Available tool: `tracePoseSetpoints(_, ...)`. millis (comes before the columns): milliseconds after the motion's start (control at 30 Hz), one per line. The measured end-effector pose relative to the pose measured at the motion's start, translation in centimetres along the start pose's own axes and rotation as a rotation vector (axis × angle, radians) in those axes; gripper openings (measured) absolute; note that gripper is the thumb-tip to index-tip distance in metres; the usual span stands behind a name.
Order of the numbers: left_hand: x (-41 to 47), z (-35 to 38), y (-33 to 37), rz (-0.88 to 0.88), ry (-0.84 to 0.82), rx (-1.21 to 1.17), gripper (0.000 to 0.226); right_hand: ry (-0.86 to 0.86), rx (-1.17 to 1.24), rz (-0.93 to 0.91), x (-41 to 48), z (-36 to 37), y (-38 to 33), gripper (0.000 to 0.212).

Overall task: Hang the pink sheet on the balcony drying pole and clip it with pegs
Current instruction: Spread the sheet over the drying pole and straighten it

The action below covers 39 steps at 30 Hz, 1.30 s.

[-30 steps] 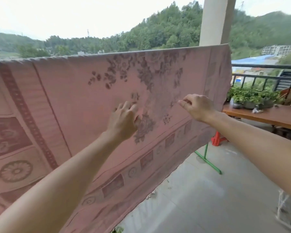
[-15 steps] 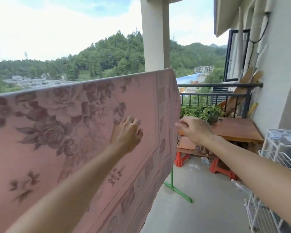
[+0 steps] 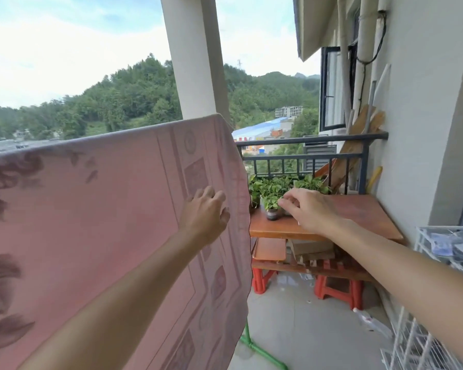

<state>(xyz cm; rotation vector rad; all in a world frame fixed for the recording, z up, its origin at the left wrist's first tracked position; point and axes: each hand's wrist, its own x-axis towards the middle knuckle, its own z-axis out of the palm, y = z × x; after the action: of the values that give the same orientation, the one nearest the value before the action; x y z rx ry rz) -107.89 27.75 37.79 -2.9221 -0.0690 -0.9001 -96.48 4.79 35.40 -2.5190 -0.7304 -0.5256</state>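
Sheet: the pink sheet (image 3: 91, 222) hangs draped over a line hidden under its top fold, filling the left half of your view, with dark flower prints at its left and a bordered band down its right side. Its right edge falls just left of the table.
Left hand: your left hand (image 3: 205, 213) lies against the sheet near that right edge, fingers loosely curled and a little apart, tips on the cloth; it pinches nothing that you can see.
Stand: a green stand leg (image 3: 262, 352) shows on the floor below the sheet's right edge.
Pillar: a white pillar (image 3: 195, 57) rises behind the sheet's top right corner.
Right hand: your right hand (image 3: 309, 210) is clear of the sheet, held over the table in front of the plants, fingers bent with the tips drawn near the thumb. Whether it holds anything you cannot tell.
Plants: small potted plants (image 3: 275, 190) stand at the back of the table.
Table: the red-brown table (image 3: 364, 217) sits against the railing (image 3: 313, 141), with orange stools (image 3: 340, 289) beneath.
Rack: a white wire rack (image 3: 439, 263) stands at the far right by the wall.
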Motion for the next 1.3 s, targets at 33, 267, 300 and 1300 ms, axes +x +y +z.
tracePoseSetpoints(33,2.2,1.1,0.0,0.002,0.008,0.011,0.032,-0.014,-0.001,-0.002,2.3,0.4,1.3,0.043)
tracePoseSetpoints(267,14.7,6.8,-1.0,-0.054,0.075,0.073,0.027,-0.015,0.064,-0.043,16.7,4.3,7.3,0.043)
tracePoseSetpoints(300,16.4,7.5,-1.3,-0.050,0.088,0.090,0.026,-0.017,0.073,-0.060,18.5,5.1,7.6,0.042)
tracePoseSetpoints(1300,48.9,14.9,-8.5,-0.419,0.188,0.581,0.026,-0.225,1.183,-0.199,67.5,15.8,6.6,0.026)
